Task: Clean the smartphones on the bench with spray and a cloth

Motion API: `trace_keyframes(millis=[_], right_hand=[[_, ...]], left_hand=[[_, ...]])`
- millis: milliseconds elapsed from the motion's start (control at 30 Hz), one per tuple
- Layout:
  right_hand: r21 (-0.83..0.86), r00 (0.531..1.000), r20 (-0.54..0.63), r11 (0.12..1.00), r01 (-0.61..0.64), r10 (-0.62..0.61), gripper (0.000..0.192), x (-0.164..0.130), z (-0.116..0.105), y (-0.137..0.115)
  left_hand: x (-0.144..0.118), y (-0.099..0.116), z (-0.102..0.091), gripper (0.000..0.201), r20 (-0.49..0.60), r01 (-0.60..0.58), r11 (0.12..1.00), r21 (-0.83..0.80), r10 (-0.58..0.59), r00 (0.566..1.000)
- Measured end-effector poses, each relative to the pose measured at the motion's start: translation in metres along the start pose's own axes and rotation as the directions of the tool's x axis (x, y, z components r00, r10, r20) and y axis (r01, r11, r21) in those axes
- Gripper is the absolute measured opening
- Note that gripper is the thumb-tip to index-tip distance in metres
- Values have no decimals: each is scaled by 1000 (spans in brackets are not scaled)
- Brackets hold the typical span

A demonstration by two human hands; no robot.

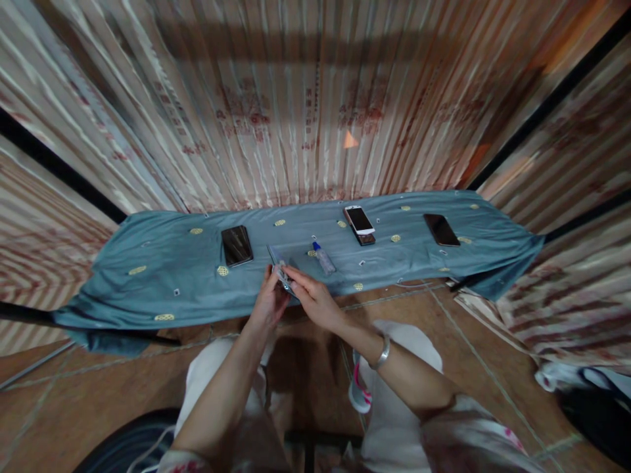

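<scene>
Just beyond the table's front edge, a thin, flat, phone-like item (284, 281) with a shiny pale edge is between my hands. My left hand (270, 299) is closed around its left side. From the right, my right hand (313, 295) has its fingers closed at its edge, near the top. A clear, thin strip (273, 255) sticks up beyond the fingers; whether it belongs to the item I cannot tell. Close by on the cloth lies a small clear bottle (324, 261) with a blue cap. The palms and fingers hide most of the item.
A blue cloth (162, 269) with yellow patterns covers the long, narrow table. On it lie dark phones (237, 246) at left, a white phone (359, 220) partly over a dark one (366, 240), and another dark phone (442, 230) at right. Striped curtains (296, 98) hang behind.
</scene>
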State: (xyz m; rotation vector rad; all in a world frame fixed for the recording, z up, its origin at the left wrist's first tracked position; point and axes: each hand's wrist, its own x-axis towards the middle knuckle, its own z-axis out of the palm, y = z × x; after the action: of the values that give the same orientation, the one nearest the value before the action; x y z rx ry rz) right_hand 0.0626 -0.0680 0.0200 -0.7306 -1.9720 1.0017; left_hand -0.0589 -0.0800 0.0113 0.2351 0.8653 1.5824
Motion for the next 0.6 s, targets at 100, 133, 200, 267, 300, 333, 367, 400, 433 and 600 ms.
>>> trace_keyframes(millis=[100, 133, 200, 267, 300, 333, 367, 400, 433, 600], right_hand=[[-25, 1000, -10, 1000, 12, -12, 40, -3, 0, -5], [-54, 1000, -6, 998, 24, -24, 40, -5, 0, -7], [-133, 998, 8, 989, 63, -62, 40, -7, 0, -8], [-207, 993, 30, 971, 120, -117, 41, -10, 1, -7], [-237, 989, 42, 960, 150, -144, 42, -11, 2, -5], [-258, 984, 56, 950, 178, -169, 43, -13, 3, -4], [-273, 979, 72, 940, 204, -191, 44, -14, 3, -3], [-283, 973, 89, 932, 228, -212, 45, -15, 3, -2], [-290, 968, 103, 924, 250, -230, 46, -16, 4, -1], [-317, 957, 160, 906, 281, -241, 49, -14, 0, -2]], left_hand=[[4, 2, -1, 30, -39, -47, 999, -8, 47, 998], [5, 3, -1, 26, -61, -58, 998, -4, 58, 996], [5, 7, 0, 15, -82, -49, 999, 5, 49, 995], [4, 12, 3, 11, -64, 23, 1000, 14, -23, 998], [2, 15, 5, 18, -47, 68, 998, 14, -68, 997], [1, 18, 6, 26, -33, 107, 994, 9, -107, 994], [-1, 22, 7, 32, -24, 134, 991, 0, -134, 991], [-2, 25, 8, 36, -19, 149, 989, -14, -149, 989], [-3, 27, 8, 39, -14, 157, 987, -29, -157, 987], [-4, 24, 5, 35, 11, 168, 985, -27, -168, 986]])
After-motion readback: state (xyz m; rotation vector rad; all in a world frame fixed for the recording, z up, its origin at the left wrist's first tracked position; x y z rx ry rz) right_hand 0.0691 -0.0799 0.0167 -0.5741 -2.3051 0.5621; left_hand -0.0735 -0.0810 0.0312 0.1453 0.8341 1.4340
